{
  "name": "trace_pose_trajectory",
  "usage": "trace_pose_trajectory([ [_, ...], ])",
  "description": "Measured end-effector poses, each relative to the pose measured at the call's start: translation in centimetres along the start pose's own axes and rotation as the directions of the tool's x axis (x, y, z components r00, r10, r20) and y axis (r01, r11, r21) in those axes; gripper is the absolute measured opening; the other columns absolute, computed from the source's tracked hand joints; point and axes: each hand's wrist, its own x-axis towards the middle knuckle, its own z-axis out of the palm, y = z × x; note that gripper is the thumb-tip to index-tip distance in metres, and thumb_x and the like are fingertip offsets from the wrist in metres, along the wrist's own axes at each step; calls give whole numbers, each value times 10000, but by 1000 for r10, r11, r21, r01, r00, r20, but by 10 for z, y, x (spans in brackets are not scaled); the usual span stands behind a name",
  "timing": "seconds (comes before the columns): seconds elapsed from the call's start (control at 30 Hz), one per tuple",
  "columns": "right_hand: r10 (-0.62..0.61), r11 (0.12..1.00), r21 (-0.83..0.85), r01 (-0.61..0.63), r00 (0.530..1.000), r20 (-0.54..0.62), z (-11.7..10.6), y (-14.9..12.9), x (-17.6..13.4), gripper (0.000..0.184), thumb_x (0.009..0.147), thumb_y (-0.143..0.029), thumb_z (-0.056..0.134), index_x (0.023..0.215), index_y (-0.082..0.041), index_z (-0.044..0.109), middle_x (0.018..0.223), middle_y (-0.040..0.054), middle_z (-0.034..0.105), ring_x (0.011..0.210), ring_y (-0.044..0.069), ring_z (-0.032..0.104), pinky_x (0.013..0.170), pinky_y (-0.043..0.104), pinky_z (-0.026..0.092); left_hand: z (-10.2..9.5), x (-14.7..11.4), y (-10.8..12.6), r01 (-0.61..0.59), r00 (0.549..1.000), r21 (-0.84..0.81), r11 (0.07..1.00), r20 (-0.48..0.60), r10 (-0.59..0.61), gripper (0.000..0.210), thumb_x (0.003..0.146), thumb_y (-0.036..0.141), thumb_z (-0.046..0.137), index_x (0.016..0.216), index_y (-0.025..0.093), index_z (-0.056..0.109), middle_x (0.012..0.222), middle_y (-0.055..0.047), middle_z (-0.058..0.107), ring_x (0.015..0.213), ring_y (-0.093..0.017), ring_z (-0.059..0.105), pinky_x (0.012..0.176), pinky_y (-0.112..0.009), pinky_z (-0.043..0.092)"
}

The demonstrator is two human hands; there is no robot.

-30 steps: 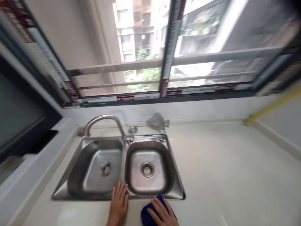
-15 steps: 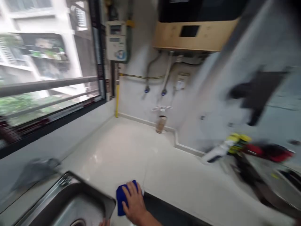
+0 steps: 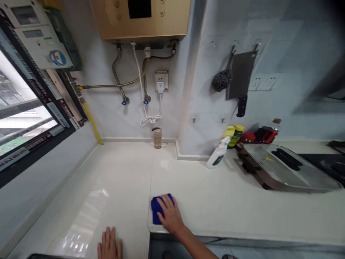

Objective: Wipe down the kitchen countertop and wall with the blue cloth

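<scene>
My right hand lies on a folded blue cloth, pressing it to the white countertop close to the front edge. Its fingers curve over the top of the cloth, and the cloth's far and left edges show past them. Palm down on the counter to the left, my left hand has its fingers stretched out and holds nothing. The lower frame edge cuts off its wrist.
A glass stands by the back wall. Further right are a white spray bottle, yellow-capped containers and a large lidded electric pan. A cleaver and a scrubber hang above. A dark sink edge shows lower left.
My view has swung right, leaving most of the sink out of frame. The right hand and the cloth have moved along the counter. More of the left hand shows, resting on the countertop.
</scene>
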Motion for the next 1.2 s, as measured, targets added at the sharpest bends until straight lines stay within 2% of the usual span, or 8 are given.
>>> trace_pose_trajectory([
  [0.2,186,936,-252,-247,952,-242,-23,131,3,567,977,-431,362,1484,-188,432,1495,121,482,1413,281,369,1210,544,186,7,56,12,129,990,104,986,35,-133,602,974,379,252,1465,99,459,1597,-192,349,1505,-353,256,1207,-601,232],
  [0.3,271,883,-275,-381,891,-364,-28,167,19,596,980,-427,296,1483,-132,423,1477,170,481,1408,316,363,1185,571,218,16,92,28,162,983,133,978,65,-171,619,978,384,253,1457,43,450,1584,-238,345,1499,-377,257,1200,-603,253],
  [0.4,322,842,-281,-461,846,-425,-24,171,38,610,976,-403,262,1466,-83,434,1461,222,473,1408,367,350,1168,620,206,35,129,54,104,991,131,986,66,-113,608,982,370,264,1451,31,452,1573,-246,356,1493,-370,274,1203,-599,259],
  [0.47,312,836,-301,-458,849,-426,-18,163,49,607,971,-381,264,1458,-65,441,1461,244,464,1406,388,350,1165,639,191,52,150,77,35,998,120,992,41,-41,583,985,350,271,1448,55,466,1566,-234,375,1486,-364,295,1196,-613,272],
  [0.67,112,909,-357,-214,952,-284,0,142,80,594,962,-387,363,1477,-99,428,1504,210,446,1436,351,336,1214,586,144,105,195,156,-160,984,117,980,-60,168,530,994,305,299,1455,107,469,1558,-201,405,1469,-336,344,1185,-596,324],
  [0.8,2,937,-341,-75,978,-211,0,139,118,605,970,-408,384,1518,-152,371,1535,160,432,1462,315,306,1236,563,114,122,203,196,-236,961,157,959,-109,254,518,988,302,365,1468,128,453,1561,-199,403,1478,-337,325,1187,-579,333],
  [1.0,-65,948,-319,15,987,-146,-1,138,195,613,960,-438,414,1509,-166,394,1537,146,433,1449,298,326,1244,518,129,121,201,208,-239,959,198,951,-106,263,601,964,292,430,1539,164,311,1621,-178,300,1524,-328,209,1192,-584,325],
  [1.2,105,936,-319,-151,982,-158,3,163,273,592,923,-319,416,1481,-122,425,1514,163,451,1437,314,327,1224,529,148,127,202,202,-226,967,191,955,-70,243,650,953,268,420,1566,183,223,1646,-159,246,1529,-324,192,1193,-584,326],
])
